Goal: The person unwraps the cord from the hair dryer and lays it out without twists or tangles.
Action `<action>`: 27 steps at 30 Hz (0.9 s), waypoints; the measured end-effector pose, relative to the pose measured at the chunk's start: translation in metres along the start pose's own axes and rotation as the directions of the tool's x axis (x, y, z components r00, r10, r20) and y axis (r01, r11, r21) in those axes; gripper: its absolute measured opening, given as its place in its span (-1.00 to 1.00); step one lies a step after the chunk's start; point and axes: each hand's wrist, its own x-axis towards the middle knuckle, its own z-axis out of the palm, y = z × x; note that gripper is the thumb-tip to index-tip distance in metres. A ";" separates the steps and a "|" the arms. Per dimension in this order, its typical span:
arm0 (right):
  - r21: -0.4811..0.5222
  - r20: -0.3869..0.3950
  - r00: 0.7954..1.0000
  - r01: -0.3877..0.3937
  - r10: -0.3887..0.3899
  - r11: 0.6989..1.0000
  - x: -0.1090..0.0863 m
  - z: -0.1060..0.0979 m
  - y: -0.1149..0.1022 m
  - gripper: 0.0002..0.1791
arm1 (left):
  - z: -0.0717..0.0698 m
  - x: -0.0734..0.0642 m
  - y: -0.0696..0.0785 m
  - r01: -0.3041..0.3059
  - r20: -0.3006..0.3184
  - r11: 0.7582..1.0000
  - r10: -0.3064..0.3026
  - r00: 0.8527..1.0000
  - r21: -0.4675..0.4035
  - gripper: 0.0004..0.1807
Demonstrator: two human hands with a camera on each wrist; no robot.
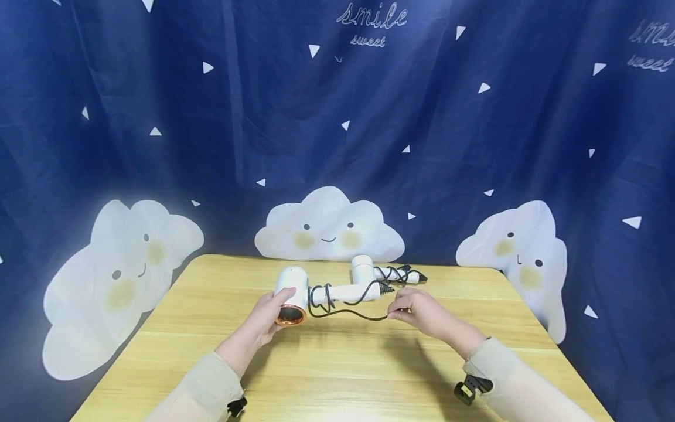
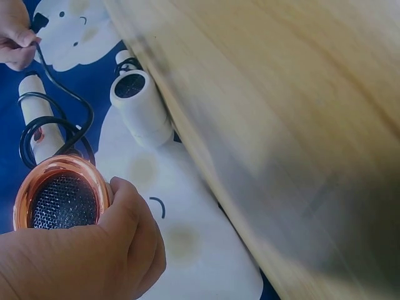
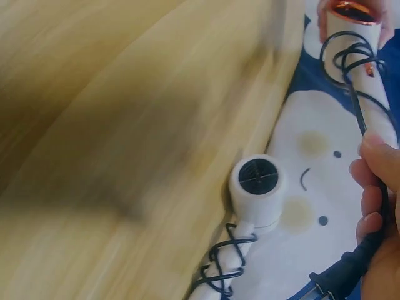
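Observation:
My left hand grips a white hair dryer by its barrel, the copper-rimmed grille facing toward me and its handle pointing right. Loose loops of black cord circle that handle. From there the cord runs to my right hand, which holds it between thumb and curled fingers. In the right wrist view the black plug sticks out below that hand, metal prongs showing. A second white hair dryer lies behind the first on the table, its own cord wound tightly in crosses round the handle.
The light wooden table has its far edge just behind the second hair dryer. Beyond hangs a dark blue curtain with white triangles and smiling clouds. Each wrist wears a small black camera strap.

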 end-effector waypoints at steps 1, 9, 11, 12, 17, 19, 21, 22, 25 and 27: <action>0.001 -0.001 1.000 0.009 -0.009 1.000 0.001 -0.001 -0.002 -0.90 | 0.000 0.001 0.000 0.001 -0.003 1.000 -0.001 1.000 -0.003 -0.28; 0.016 0.013 0.995 0.098 -0.098 0.995 0.008 -0.012 -0.013 -0.88 | -0.001 0.001 -0.003 -0.006 0.000 1.000 0.006 1.000 -0.003 -0.29; 0.021 0.013 0.993 0.114 -0.114 0.993 0.009 -0.014 -0.015 -0.87 | 0.000 0.001 -0.003 -0.006 -0.001 1.000 0.006 1.000 -0.006 -0.31; 0.023 0.015 0.993 0.121 -0.121 0.992 0.010 -0.015 -0.016 -0.86 | 0.000 0.001 -0.003 -0.005 -0.002 1.000 0.005 1.000 -0.007 -0.32; 0.023 0.013 0.988 0.156 -0.157 0.987 0.013 -0.023 -0.024 -0.83 | -0.001 0.002 -0.004 -0.006 -0.006 1.000 0.006 1.000 -0.014 -0.34; 0.024 0.009 0.986 0.167 -0.167 0.986 0.015 -0.026 -0.027 -0.81 | -0.002 0.003 -0.005 -0.010 -0.005 1.000 0.010 1.000 -0.012 -0.33; 0.027 0.002 0.984 0.177 -0.177 0.984 0.016 -0.028 -0.030 -0.78 | -0.002 0.003 -0.005 -0.015 -0.007 1.000 0.015 1.000 -0.005 -0.32; 0.025 0.002 0.984 0.180 -0.180 0.983 0.017 -0.029 -0.032 -0.79 | -0.002 0.003 -0.005 -0.011 -0.012 1.000 0.011 1.000 -0.006 -0.32; 0.024 0.008 0.981 0.193 -0.193 0.981 0.020 -0.033 -0.036 -0.80 | -0.003 0.003 -0.004 -0.014 -0.015 1.000 0.014 1.000 0.003 -0.32; 0.024 0.013 0.978 0.207 -0.208 0.978 0.022 -0.035 -0.038 -0.82 | -0.002 0.003 -0.004 -0.014 -0.015 1.000 0.014 1.000 0.002 -0.33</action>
